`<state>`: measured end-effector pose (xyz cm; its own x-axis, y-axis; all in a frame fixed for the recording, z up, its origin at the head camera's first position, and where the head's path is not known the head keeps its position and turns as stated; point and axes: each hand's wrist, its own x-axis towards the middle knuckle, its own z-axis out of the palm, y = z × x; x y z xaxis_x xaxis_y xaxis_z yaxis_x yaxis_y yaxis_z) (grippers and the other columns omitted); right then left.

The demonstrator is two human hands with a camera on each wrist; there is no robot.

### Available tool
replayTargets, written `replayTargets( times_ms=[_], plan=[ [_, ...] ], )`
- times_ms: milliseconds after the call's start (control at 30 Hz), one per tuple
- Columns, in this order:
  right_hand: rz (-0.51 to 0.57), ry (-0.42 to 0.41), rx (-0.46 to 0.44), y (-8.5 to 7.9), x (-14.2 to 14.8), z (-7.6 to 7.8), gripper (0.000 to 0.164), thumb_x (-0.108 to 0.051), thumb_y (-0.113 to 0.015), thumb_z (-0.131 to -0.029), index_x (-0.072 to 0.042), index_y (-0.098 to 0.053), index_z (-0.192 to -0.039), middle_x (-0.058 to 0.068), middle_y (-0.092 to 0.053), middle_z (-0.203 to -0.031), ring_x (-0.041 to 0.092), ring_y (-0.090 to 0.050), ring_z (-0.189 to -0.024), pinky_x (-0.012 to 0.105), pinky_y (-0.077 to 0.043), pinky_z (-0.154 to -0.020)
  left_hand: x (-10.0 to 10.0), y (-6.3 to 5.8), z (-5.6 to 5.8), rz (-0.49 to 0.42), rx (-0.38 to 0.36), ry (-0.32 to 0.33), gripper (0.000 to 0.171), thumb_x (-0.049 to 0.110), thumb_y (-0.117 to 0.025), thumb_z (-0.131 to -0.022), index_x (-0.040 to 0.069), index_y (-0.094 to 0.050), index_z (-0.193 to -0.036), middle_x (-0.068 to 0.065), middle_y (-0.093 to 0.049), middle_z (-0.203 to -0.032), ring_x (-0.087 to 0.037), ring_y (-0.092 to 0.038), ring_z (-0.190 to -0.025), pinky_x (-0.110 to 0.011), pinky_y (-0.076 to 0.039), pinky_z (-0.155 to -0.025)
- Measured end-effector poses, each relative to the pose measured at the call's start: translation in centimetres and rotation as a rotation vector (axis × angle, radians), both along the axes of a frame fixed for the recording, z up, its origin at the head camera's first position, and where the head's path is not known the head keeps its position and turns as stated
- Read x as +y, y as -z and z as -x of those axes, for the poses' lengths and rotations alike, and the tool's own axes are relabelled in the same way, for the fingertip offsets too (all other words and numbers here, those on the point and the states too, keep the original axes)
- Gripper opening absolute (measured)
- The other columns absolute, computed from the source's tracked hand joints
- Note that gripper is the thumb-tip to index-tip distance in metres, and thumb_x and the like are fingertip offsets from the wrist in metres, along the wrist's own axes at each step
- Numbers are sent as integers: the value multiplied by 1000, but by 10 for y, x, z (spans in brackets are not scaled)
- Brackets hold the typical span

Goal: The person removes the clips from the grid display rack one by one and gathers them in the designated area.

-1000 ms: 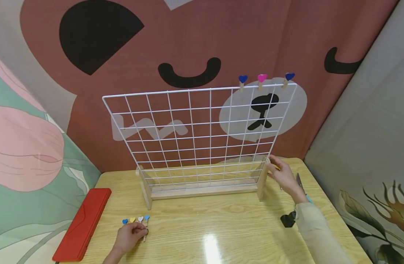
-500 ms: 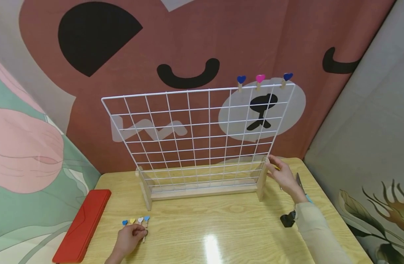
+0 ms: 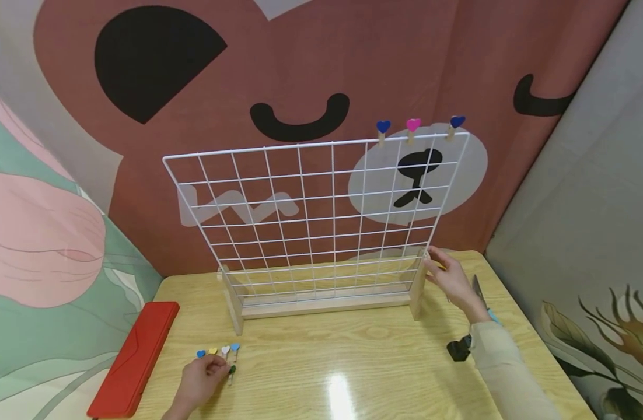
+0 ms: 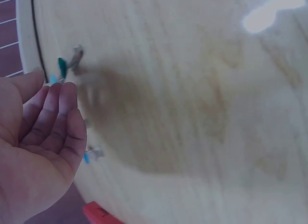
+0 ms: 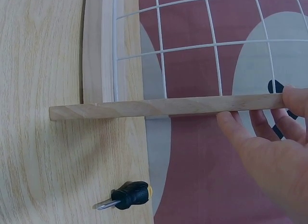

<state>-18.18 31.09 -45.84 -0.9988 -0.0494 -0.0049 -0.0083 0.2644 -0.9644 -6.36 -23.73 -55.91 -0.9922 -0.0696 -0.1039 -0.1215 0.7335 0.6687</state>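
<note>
My left hand point(image 3: 199, 379) has curled fingers at a small wooden clothespin point(image 3: 231, 373) with a green heart, close to the table. In the left wrist view the green clothespin point(image 4: 63, 67) sticks out past my fingertips point(image 4: 70, 87). Behind the hand lie clothespins with blue point(image 3: 201, 353), yellow point(image 3: 213, 350), white point(image 3: 225, 349) and light blue point(image 3: 235, 347) hearts, partly covered by it. My right hand point(image 3: 451, 284) grips the right wooden upright point(image 5: 159, 107) of the stand holding the white wire grid point(image 3: 332, 201). Two dark blue hearts and a pink heart clothespin point(image 3: 413, 126) sit along the grid's top right edge.
A red case point(image 3: 135, 359) lies at the table's left side. Right of the stand are a stubby screwdriver point(image 5: 129, 196), a black object point(image 3: 459, 350), and a dark blade point(image 3: 476, 286) with a light blue part. A printed curtain point(image 3: 300, 70) hangs behind the table.
The left hand shifts slightly, and the green face of the clothespin's heart now shows more, where it was dark and narrow before. The right hand stays on the upright.
</note>
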Motion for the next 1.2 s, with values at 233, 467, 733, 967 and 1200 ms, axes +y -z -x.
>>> replayTargets(
  times_ms=[233,467,733,967,1200],
  plan=[
    [0,-4,7,1,-1,0,57,-16,-41,-104,6,-15,-150,33,-22,-148,47,-31,-133,46,-40,-99,6,-25,13,-41,59,42,5,7,-73,-84,4,-70,-86,2,-65,-73,-7,-60,-64,-21,-50,-58],
    [1,-3,-6,-1,-1,0,57,-14,-41,-104,6,-14,-150,33,-20,-149,47,-29,-134,46,-40,-99,28,-73,35,-51,288,154,8,7,-75,-82,5,-71,-89,6,-66,-73,-5,-60,-64,-23,-51,-59],
    [-3,-1,-6,0,1,0,58,-16,-42,-104,6,-15,-150,33,-21,-149,49,-29,-133,47,-40,-98,65,-153,58,-52,516,300,13,8,-75,-82,7,-70,-95,5,-67,-79,-5,-60,-67,-23,-49,-58],
    [15,2,-9,1,0,0,57,-16,-42,-104,6,-17,-150,33,-22,-148,48,-30,-133,48,-40,-99,88,-212,73,-63,701,401,19,5,-79,-78,5,-70,-95,0,-69,-81,-8,-61,-63,-24,-51,-56],
    [13,2,-9,-1,1,-1,56,-15,-40,-104,7,-17,-149,33,-22,-148,48,-28,-134,48,-39,-99,108,-254,83,-81,721,433,25,10,-79,-79,5,-70,-102,-5,-71,-91,-12,-67,-70,-27,-54,-61]
  ],
)
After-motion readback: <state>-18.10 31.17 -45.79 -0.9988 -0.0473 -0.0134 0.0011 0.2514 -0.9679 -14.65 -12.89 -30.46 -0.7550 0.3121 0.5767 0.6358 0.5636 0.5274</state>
